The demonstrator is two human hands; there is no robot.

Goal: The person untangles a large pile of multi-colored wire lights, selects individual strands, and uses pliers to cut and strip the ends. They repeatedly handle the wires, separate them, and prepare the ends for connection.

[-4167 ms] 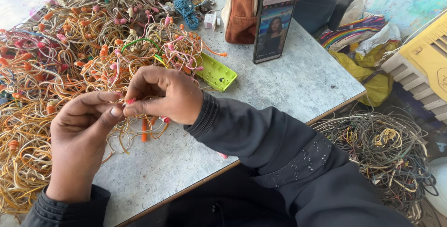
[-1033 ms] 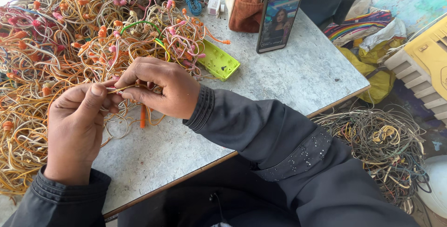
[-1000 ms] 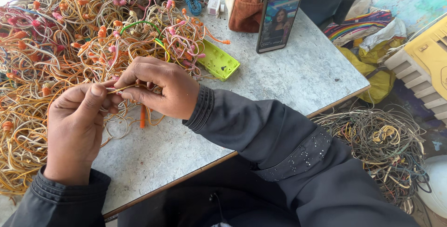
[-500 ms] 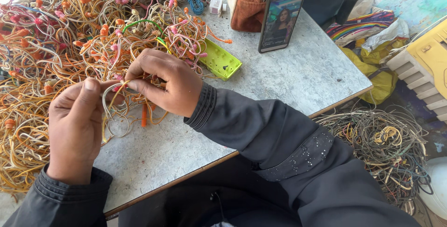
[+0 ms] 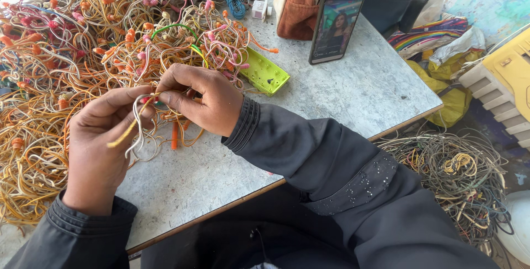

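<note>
**Both hands pinch one wire bundle**

At centre left of the frame, the left hand (image 5: 102, 142) and right hand (image 5: 201, 100) meet over the desk (image 5: 342, 89), fingers clamped on a thin yellow-white wire bundle (image 5: 135, 131). A tangled wire heap (image 5: 83, 37) fills the upper left. A phone (image 5: 338, 15) stands upper centre.

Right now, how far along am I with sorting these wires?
Nothing clearly finished shows on the table. In hand: your left hand and right hand pinch a few thin white and yellow wires between the fingertips. Left: the large tangled heap of orange and white wires covering the table's far side looks untouched.
</note>
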